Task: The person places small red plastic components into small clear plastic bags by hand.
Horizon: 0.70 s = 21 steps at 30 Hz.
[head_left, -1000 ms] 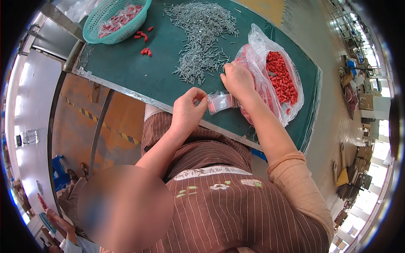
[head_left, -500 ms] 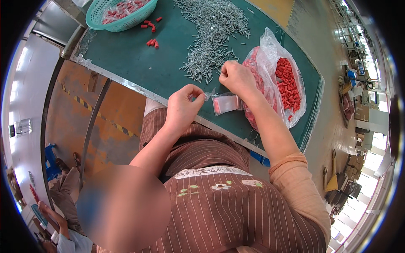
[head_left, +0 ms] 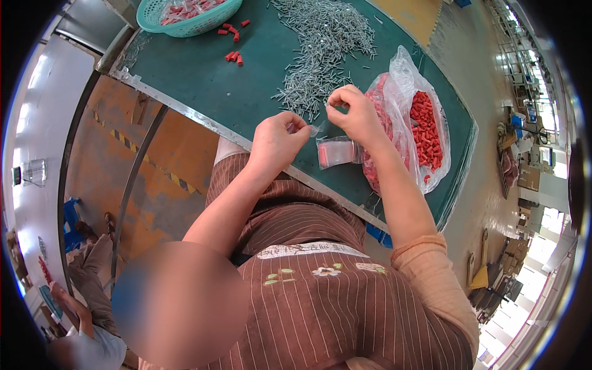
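Observation:
My left hand (head_left: 275, 140) is closed in a pinch on a small clear plastic bag (head_left: 316, 129), held just above the table near its front edge. To its right, my right hand (head_left: 357, 117) has thumb and fingertips brought together; anything between them is too small to make out. Beyond both hands spreads a heap of grey metal screws (head_left: 320, 52). Just below my right hand lies a stack of small clear bags with red edges (head_left: 337, 152). Next to my right forearm rests a large clear bag (head_left: 404, 77) of red plastic plugs (head_left: 425, 132), its mouth spread.
A turquoise basket (head_left: 191, 28) with packed red pieces stands at the table's far left. Several loose red plugs (head_left: 234, 57) lie near it on the green tabletop (head_left: 197, 80). At the lower left, another person's arm (head_left: 77, 308) shows beside a pale table (head_left: 37, 203).
My right hand has drawn back slightly from the screws, its fingers now curled in a pinch. The left hand still grips the small bag. The whole view has shifted slightly.

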Tool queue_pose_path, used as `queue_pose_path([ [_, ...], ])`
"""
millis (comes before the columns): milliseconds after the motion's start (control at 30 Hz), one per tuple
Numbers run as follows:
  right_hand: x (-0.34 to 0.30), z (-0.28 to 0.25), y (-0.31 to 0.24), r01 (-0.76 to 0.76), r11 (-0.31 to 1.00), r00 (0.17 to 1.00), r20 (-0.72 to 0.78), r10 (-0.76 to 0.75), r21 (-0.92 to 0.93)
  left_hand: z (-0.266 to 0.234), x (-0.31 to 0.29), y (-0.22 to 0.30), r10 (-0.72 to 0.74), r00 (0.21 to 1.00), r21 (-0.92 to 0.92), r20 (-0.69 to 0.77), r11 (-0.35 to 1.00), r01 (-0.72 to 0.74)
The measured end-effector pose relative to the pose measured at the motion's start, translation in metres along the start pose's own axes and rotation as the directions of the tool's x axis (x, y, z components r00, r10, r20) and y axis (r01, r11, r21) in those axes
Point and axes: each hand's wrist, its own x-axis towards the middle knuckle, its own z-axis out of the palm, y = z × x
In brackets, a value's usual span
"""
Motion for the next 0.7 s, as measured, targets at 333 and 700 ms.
queue_pose_path([
  [333, -0.037, -0.004, -0.021, 0.278, 0.920, 0.960, -0.108, -0.258, 0.277, 0.014, 0.004, 0.019, 0.062, 0.989, 0.015, 0.136, 0.998, -0.065],
  [700, -0.045, -0.020, -0.017, 0.260, 0.949, 0.966, -0.053, -0.255, 0.179, 0.019, 0.003, 0.020, -0.035, 0.980, -0.077, 0.195, 0.996, 0.051],
])
